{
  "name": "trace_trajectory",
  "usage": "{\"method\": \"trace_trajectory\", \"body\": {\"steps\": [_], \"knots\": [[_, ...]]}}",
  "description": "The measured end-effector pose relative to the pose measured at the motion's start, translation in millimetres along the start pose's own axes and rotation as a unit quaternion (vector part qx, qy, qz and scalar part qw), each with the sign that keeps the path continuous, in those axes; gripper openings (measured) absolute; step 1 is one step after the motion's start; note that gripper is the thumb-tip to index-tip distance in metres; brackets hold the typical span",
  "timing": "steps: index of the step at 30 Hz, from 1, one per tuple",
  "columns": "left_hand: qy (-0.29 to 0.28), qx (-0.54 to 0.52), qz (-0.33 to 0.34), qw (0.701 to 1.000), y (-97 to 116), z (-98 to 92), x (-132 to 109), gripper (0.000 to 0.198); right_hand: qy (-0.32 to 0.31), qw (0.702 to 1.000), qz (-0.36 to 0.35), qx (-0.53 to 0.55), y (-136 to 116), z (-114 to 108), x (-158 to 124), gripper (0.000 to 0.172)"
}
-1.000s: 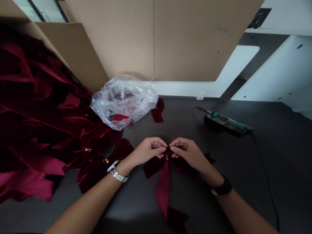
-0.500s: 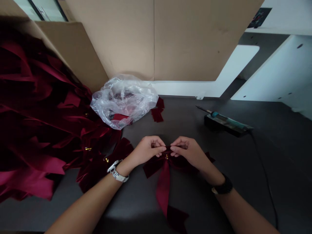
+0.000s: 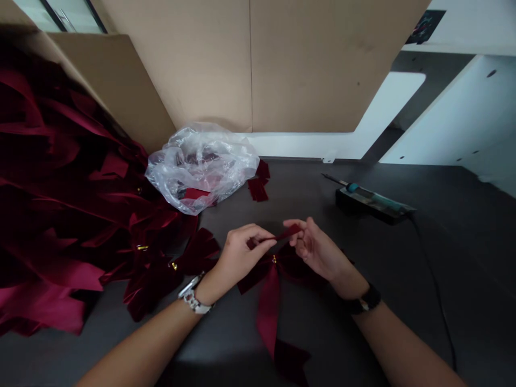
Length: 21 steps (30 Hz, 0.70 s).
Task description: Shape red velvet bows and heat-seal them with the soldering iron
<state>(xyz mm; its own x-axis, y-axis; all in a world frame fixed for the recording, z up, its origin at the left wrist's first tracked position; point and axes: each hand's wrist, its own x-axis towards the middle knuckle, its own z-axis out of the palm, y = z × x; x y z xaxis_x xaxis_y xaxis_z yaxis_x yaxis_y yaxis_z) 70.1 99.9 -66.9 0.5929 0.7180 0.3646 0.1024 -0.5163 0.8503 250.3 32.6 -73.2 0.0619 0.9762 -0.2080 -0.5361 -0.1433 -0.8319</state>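
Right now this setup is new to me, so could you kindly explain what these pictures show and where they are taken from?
One camera worn on a person's head looks down at their two bare hands. The left hand pinches a thin strip of dark red velvet, and the right hand is beside its other end. Below them, a velvet bow with a gold bead lies on the dark work surface. More bows are heaped at left beside a plastic bag, and a soldering iron rests at right.
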Motion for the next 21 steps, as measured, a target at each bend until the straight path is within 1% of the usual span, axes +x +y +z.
{"method": "trace_trajectory", "body": {"steps": [1,2,3,5,6,8,10,13,18,21], "knots": [[0.008,-0.074,-0.072,0.995,2,3.0,1,0.014,-0.012,1.000,-0.027,0.003,0,1,0,0.054],[0.009,-0.142,-0.132,0.981,4,5.8,1,0.017,-0.024,0.998,-0.050,-0.016,0,3,-1,0.054],[0.007,-0.197,-0.175,0.965,5,8.3,1,0.021,-0.031,0.996,-0.066,-0.052,1,5,-1,0.050],[-0.007,-0.263,-0.217,0.940,7,12.1,1,0.026,-0.022,0.986,-0.087,-0.139,4,10,-3,0.038],[-0.015,-0.276,-0.224,0.935,8,13.4,0,0.027,-0.012,0.980,-0.096,-0.174,6,12,-4,0.032],[-0.030,-0.284,-0.230,0.930,7,15.0,0,0.026,0.016,0.972,-0.116,-0.206,11,14,-4,0.028],[-0.040,-0.276,-0.234,0.932,5,15.6,0,0.025,0.043,0.968,-0.125,-0.213,15,13,-3,0.030],[-0.051,-0.249,-0.235,0.938,1,15.3,1,0.023,0.071,0.968,-0.121,-0.207,20,10,-1,0.035],[-0.064,-0.219,-0.235,0.945,-3,15.4,2,0.022,0.084,0.962,-0.129,-0.225,19,9,-1,0.035],[-0.072,-0.203,-0.214,0.953,-4,13.7,3,0.022,0.077,0.957,-0.142,-0.240,15,9,-1,0.033]]}}
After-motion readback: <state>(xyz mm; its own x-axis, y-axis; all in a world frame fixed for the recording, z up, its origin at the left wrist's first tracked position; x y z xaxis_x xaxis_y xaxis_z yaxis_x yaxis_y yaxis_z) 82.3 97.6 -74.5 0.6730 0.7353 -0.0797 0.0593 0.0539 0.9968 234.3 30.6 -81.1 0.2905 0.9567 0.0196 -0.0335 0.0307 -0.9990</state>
